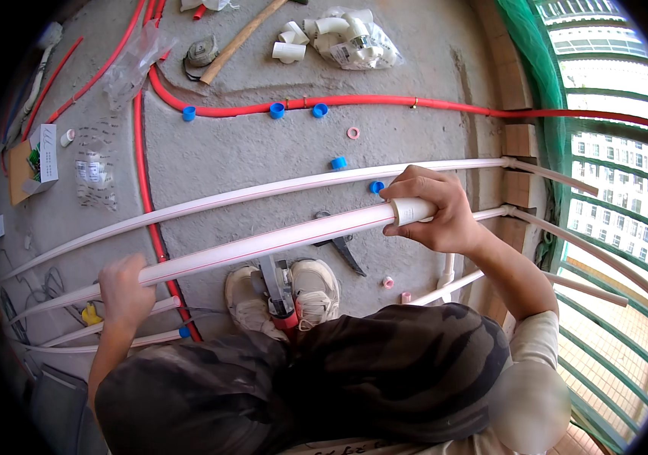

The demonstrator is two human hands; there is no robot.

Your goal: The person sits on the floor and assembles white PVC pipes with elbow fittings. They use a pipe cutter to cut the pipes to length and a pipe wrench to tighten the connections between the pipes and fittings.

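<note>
A long white plastic pipe (pixel 286 240) with a thin red stripe slants across in front of my shins, its right end raised higher. Round this pipe, well to the left, my left hand (pixel 127 288) is closed; it is slightly blurred. At the pipe's right end sits a white pipe coupling (pixel 410 211), gripped between the fingers and thumb of my right hand (pixel 436 209). Between my shoes (pixel 315 292) stands a tool with a metal plate and a red part (pixel 284 315), partly hidden by my legs. A dark angled tool (pixel 346 252) lies just beyond the pipe.
More white pipes (pixel 263 189) lie on the concrete, some reaching through the wall openings at right. Red conduit (pixel 354 99) crosses the floor. Blue caps (pixel 277 111), a hammer (pixel 240 42), a tape measure (pixel 202 51), bagged white fittings (pixel 358 42) and an opened box (pixel 36 163) lie around.
</note>
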